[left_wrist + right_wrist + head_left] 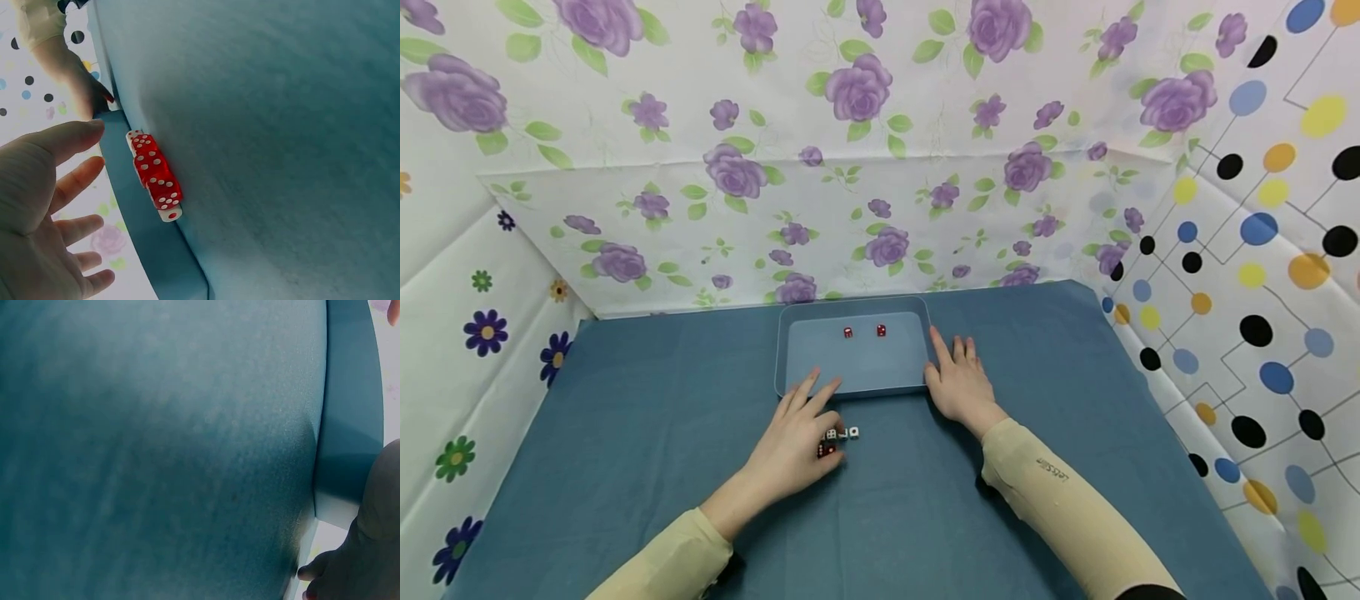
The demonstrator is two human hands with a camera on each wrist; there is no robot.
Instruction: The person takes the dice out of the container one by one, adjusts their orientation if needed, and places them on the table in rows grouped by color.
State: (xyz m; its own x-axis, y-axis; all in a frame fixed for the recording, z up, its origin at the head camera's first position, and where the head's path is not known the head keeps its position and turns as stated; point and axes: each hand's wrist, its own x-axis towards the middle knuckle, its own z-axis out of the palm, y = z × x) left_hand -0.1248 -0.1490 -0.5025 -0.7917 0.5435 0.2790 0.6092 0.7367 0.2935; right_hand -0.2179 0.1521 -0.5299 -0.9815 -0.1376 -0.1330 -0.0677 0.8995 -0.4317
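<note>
My left hand (792, 446) hovers with spread fingers at the front edge of a shallow blue-grey tray (868, 367). Below its palm and thumb, small dice stand on the cloth in front of the tray: white dice (853, 432) and red dice (826, 450), partly hidden by the hand. In the left wrist view the red dice (152, 165) stand in a row, with a white die (170, 214) at the end. Two red dice (882, 331) lie inside the tray toward its back. My right hand (961, 385) rests at the tray's right side, index finger extended along the rim, thumb by the front corner.
A blue-green cloth (685, 467) covers the table. Behind the tray rises a purple-flowered backdrop (857, 167). A dotted sheet (1262, 333) hangs on the right, and a flower-printed sheet (482, 292) on the left.
</note>
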